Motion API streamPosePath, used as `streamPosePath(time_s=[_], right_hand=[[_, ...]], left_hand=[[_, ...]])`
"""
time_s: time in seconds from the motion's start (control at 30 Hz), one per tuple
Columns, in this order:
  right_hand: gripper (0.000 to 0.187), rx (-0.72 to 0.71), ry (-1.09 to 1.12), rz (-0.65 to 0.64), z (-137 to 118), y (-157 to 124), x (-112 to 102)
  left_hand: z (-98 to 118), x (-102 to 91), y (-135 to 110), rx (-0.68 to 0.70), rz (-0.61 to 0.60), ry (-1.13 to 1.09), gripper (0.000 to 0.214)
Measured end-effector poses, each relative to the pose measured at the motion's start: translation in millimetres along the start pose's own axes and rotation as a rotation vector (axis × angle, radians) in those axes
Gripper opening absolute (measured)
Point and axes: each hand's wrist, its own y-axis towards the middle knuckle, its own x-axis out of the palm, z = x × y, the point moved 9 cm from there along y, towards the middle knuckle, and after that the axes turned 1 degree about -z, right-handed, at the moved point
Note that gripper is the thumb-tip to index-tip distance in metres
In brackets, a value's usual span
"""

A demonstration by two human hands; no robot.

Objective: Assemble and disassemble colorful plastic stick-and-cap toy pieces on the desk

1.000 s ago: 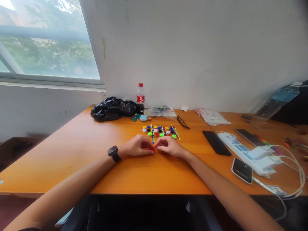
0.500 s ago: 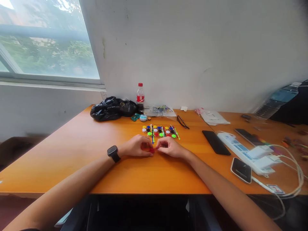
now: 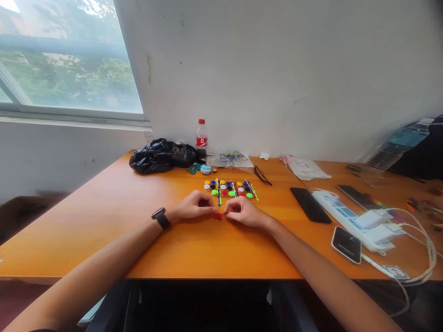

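Note:
My left hand (image 3: 194,207), with a black watch on its wrist, and my right hand (image 3: 242,211) rest on the orange table (image 3: 104,221), fingertips meeting. Between them sits a small red piece (image 3: 218,215). Both hands pinch at it with curled fingers. Just beyond my hands lies a cluster of small coloured discs and thin coloured sticks (image 3: 230,188) in yellow, blue, green, red, white and black.
At the back stand a red-capped cola bottle (image 3: 201,138), a black plastic bag (image 3: 159,156), clear packets (image 3: 228,160) and glasses (image 3: 262,175). To the right lie two phones (image 3: 310,204) (image 3: 347,244), a white power strip (image 3: 353,217) with cables, and papers (image 3: 306,168).
My left hand has lifted and shifted slightly back, its wrist rising off the table. The red piece now shows more plainly between the fingertips. My right hand has barely moved.

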Motion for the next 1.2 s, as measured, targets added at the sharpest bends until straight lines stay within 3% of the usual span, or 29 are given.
streamPosePath(time_s=[0.1,0.37,0.67,1.2], right_hand=[[0.006,0.012,0.005,0.003,0,0,0],[0.008,0.032,0.031,-0.01,5,1,0],[0.009,0.037,0.049,-0.01,-1,1,1],[0.018,0.015,-0.042,-0.065,-10,-1,-1]], left_hand=[[-5,-11.3,2,-0.013,-0.01,0.063,0.048],[-4,-13.0,-4,-0.055,-0.247,0.039,0.044],[-9,-10.4,-1,-0.029,-0.205,0.075,0.046],[-10,-5.2,-1,-0.031,-0.239,0.069,0.048]])
